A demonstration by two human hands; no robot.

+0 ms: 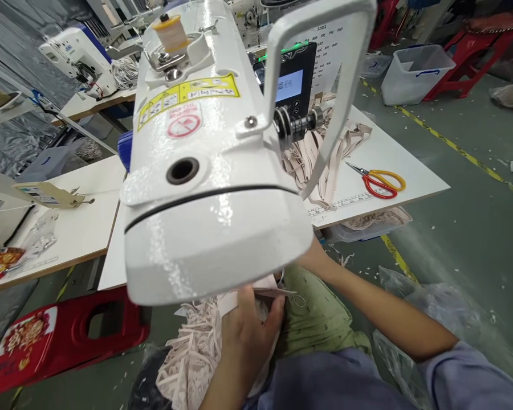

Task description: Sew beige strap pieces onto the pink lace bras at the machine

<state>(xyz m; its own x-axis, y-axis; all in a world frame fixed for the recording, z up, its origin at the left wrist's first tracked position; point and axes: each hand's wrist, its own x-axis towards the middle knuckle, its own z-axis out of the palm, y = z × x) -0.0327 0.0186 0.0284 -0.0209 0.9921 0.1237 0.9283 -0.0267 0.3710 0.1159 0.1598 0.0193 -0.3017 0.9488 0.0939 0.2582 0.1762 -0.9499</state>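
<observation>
Two hands busy here: my left hand (pixel 245 333) is pinched shut on the lace (pixel 192 356), which sits low in my lap with the machine (pixel 214 171) just above. My right arm (pixel 367 310) reaches under the machine, and the right hand is hidden, so can't tell its grip. I reckon keep the lace edge flat, no bunching.

I saw the white sewing table (pixel 393 154) reaching to the far right, with the sewing machine (pixel 205 171) standing on it. On its right part lay red-and-yellow scissors (pixel 380 182), and just left of them a heap of beige straps (pixel 325 154). A ruler strip (pixel 337 204) ran along its near edge. On the left table (pixel 89 228) I made out a tan control box (pixel 47 195) and a clear plastic bag (pixel 40 236). A red stool (pixel 55 336) stood on the green floor (pixel 474 228), near left.
</observation>
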